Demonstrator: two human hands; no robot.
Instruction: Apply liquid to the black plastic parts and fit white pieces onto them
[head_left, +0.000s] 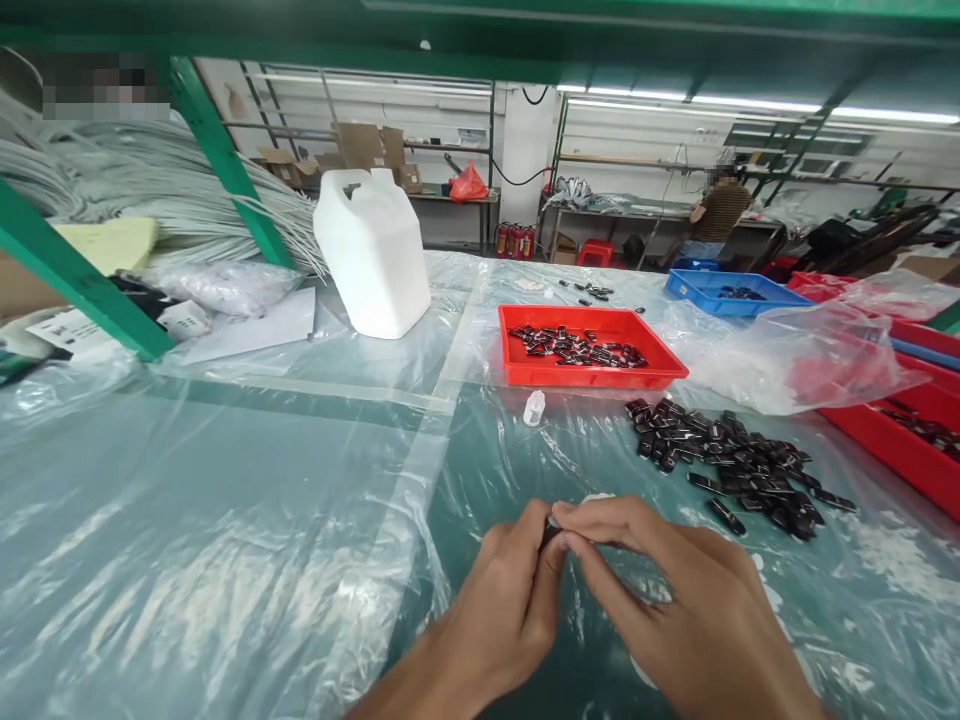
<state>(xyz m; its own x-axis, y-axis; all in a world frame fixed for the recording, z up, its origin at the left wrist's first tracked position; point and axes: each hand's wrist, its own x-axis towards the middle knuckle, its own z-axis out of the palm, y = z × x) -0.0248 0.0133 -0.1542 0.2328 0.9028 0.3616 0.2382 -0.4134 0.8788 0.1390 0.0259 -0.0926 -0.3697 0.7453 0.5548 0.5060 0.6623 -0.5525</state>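
Observation:
Low in the middle of the head view, my left hand [506, 595] pinches a small black plastic part [552, 531] between thumb and forefinger. My right hand [686, 590] meets it there, its thumb and forefinger tips closed on the part's near end; fingers hide most of the piece. Right of my hands lies a loose pile of similar black parts [727, 460] with shiny strips on them. Beyond the hands a red tray [592, 377] holds more such parts. A small whitish cap-like piece [534, 408] stands in front of this tray.
A white jerrycan [373, 255] stands back left, near a green metal post [225, 160] and bundled grey cables [172, 190]. A blue tray [739, 293], plastic bag [795, 355] and another red tray [892, 455] sit at right. Plastic film covers the table [225, 520]. A person [721, 210] stands far behind.

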